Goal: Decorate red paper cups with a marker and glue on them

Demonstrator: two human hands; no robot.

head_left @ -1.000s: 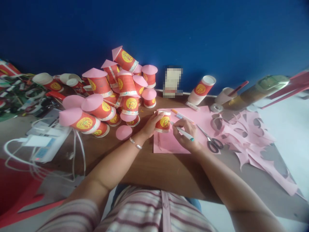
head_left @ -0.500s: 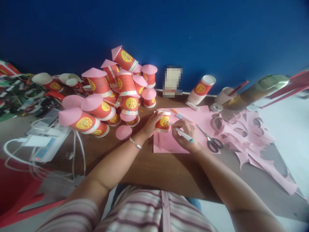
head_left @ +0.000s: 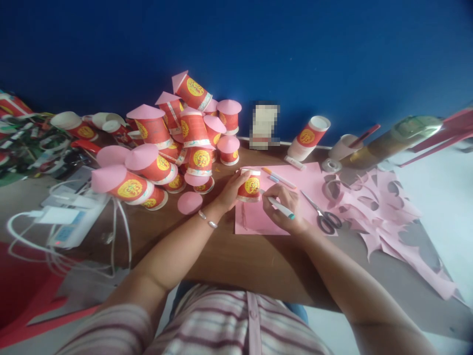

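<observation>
My left hand (head_left: pixel 232 191) grips a red paper cup (head_left: pixel 250 187) with a round yellow emblem and a white band at top and bottom. In my right hand (head_left: pixel 283 203) is a white marker pen (head_left: pixel 283 207) with a green end, its tip pointing at the cup's right side near the lower rim. Whether the tip touches the cup I cannot tell. Under both lies a pink paper sheet (head_left: pixel 254 222). Two more marker pens (head_left: pixel 283 179) rest on it just beyond the cup. Black-handled scissors (head_left: pixel 325 221) lie to the right of my right hand.
Several red cups with pink paper cones (head_left: pixel 148 125) are heaped at the left. Pink paper scraps (head_left: pixel 384 212) cover the right side. A leaning stack of cups (head_left: pixel 308 138), a tape roll (head_left: pixel 331 165) and a bottle (head_left: pixel 395 138) stand behind. A white power strip (head_left: pixel 70 229) with cables lies left.
Both hands keep their hold, on the cup and the marker pen. The pen and right hand have shifted only very slightly; the view has drifted a little.
</observation>
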